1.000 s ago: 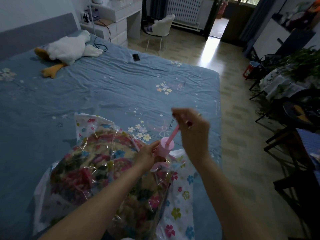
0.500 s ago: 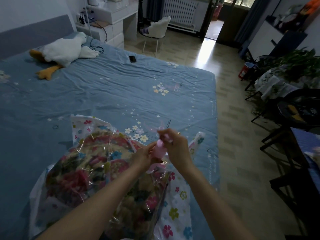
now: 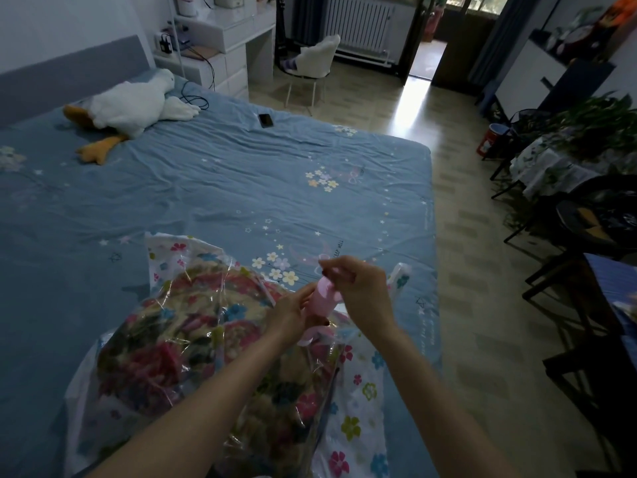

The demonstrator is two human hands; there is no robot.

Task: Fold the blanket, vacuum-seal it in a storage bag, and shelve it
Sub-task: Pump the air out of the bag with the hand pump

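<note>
A person is working a pink hand pump (image 3: 322, 298) on a flower-printed storage bag (image 3: 358, 401) lying on the blue bed (image 3: 241, 188), the left hand (image 3: 293, 313) gripping the pump's barrel, the right hand (image 3: 362, 288) pinching its handle at the top. The folded blanket (image 3: 193, 343) is sitting inside, but the bag is looking puffy, so sealing seems unfinished and shelving is waiting.

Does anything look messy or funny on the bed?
The storage bag is still puffy and crinkled around the blanket, so air remains. A plush goose lies flopped sideways, and a phone sits loose near the bed's far edge.
</note>
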